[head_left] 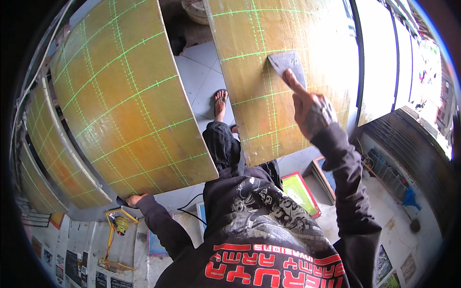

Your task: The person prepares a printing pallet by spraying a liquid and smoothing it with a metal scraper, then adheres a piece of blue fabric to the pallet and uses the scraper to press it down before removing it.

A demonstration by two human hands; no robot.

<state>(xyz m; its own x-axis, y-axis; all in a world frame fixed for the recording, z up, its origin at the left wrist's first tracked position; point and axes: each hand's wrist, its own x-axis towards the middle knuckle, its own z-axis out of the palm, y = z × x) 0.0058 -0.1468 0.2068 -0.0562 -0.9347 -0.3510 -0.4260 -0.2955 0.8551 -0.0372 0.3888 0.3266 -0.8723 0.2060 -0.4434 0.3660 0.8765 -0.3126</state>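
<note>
My right hand (314, 113) grips a grey, wide-bladed scraper (290, 65), index finger stretched along the blade. The blade lies against a glossy yellow-brown panel (249, 113) marked with green grid lines, at the right of the gap where I stand. My left hand (136, 199) is low at the near edge of the matching left panel (129, 105). Its fingers close around a small dark thing (122, 202), partly hidden by the panel edge, so its kind cannot be made out.
More gridded panels (60, 144) stand in a row at the far left, and bright panels (377, 62) at the right. Behind me are a yellow lamp-like fixture (120, 224), a red-framed screen (301, 194) and a black cable (189, 206). A bucket (196, 10) sits beyond the gap.
</note>
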